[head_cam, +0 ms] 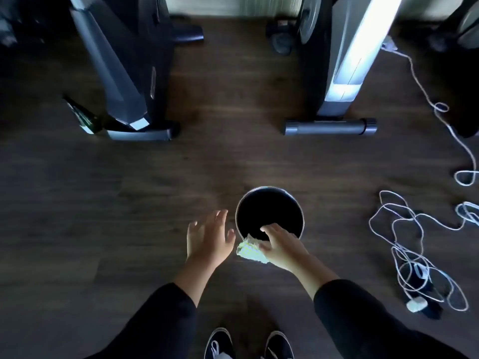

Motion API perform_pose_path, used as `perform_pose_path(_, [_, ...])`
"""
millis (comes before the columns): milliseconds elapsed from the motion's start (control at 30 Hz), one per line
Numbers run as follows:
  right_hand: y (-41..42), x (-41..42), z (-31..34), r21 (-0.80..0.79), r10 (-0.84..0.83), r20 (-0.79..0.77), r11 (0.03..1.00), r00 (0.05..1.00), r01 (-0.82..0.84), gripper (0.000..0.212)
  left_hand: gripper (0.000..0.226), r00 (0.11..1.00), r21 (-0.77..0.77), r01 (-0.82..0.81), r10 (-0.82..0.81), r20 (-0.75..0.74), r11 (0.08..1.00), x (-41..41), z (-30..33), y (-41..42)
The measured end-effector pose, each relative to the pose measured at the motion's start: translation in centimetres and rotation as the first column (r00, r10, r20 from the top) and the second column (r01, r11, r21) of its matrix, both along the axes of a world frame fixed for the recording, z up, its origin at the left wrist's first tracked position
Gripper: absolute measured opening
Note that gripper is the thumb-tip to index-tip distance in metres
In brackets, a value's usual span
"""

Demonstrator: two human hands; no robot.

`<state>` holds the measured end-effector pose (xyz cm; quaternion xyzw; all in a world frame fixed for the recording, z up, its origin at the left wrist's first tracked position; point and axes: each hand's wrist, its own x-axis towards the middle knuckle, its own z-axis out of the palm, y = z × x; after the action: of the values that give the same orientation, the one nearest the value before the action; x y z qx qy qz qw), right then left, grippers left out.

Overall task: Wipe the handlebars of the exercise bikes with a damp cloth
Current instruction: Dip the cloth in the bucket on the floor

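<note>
A pale yellow-green cloth (251, 251) is gripped in my right hand (281, 246), which hangs over the near rim of a round metal bucket (269, 189) standing on the floor; its inside is dark. My left hand (209, 235) hovers just left of the bucket with its fingers spread, holding nothing. Two exercise bikes stand beyond: the left bike (116, 73) and the right bike (344, 60). Only their lower frames and base bars show; the handlebars are out of view.
A tangle of white cable (414, 229) with a plug lies on the dark wood floor at the right. A green bottle (83, 117) lies by the left bike's base. My two shoes (248, 344) show at the bottom edge. A third machine sits at the far right.
</note>
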<state>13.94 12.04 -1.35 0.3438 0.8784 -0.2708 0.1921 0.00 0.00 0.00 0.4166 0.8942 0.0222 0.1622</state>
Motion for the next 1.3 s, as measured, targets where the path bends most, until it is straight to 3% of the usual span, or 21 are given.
perform_pose_path(167, [-0.1, 0.2, -11.1, 0.052, 0.07, -0.003, 0.996, 0.998, -0.07, 0.056, 0.055, 0.998, -0.001, -0.047, 0.047, 0.028, 0.999, 0.5, -10.7, 0.4])
perform_pose_path(333, [-0.6, 0.1, -17.4, 0.2, 0.118, -0.004, 0.973, 0.993, -0.114, 0.066, 0.055, 0.997, 0.058, -0.076, 0.075, 0.007, 0.995, 0.5, -16.2, 0.5])
perform_pose_path(500, [-0.4, 0.9, -19.0, 0.389, 0.188, -0.136, 0.913, 0.973, -0.122, 0.041, 0.055, 0.997, 0.086, -0.079, 0.079, 0.008, 0.993, 0.3, -17.4, 0.4])
perform_pose_path(700, [0.1, 1.7, -16.5, 0.395, 0.303, 0.012, 0.874, 0.953, -0.282, 0.046, 0.048, 0.997, -0.075, -0.078, 0.076, -0.029, 0.994, 0.0, -13.1, 0.1])
perform_pose_path(800, [0.2, 2.4, -13.4, 0.366, 0.285, 0.118, 0.878, 0.951, -0.309, 0.046, 0.046, 0.996, -0.111, -0.081, 0.076, -0.049, 0.991, -0.2, -9.7, 0.0])
perform_pose_path(900, [0.6, 2.7, -8.6, 0.235, 0.257, 0.109, 0.932, 0.96, -0.276, 0.04, 0.044, 0.996, -0.12, -0.08, 0.075, -0.044, 0.99, -0.4, -5.2, -0.3])
perform_pose_path(1067, [0.5, 2.1, 1.9, -0.007, -0.094, -0.027, 0.996, 0.995, 0.094, 0.041, 0.042, 0.997, -0.133, -0.072, 0.068, -0.031, 0.989, -0.1, 4.3, -0.3])
perform_pose_path(1167, [0.3, 1.9, 9.6, -0.164, -0.308, -0.115, 0.943, 0.944, 0.288, 0.042, 0.044, 0.998, -0.123, -0.042, 0.036, -0.053, 0.991, 0.2, 11.3, 0.0])
perform_pose_path(1300, [0.2, 1.7, 20.8, -0.261, -0.484, -0.282, 0.87, 0.829, 0.419, 0.043, 0.048, 0.997, -0.081, 0.003, -0.009, -0.08, 0.997, 0.4, 21.1, 0.7])
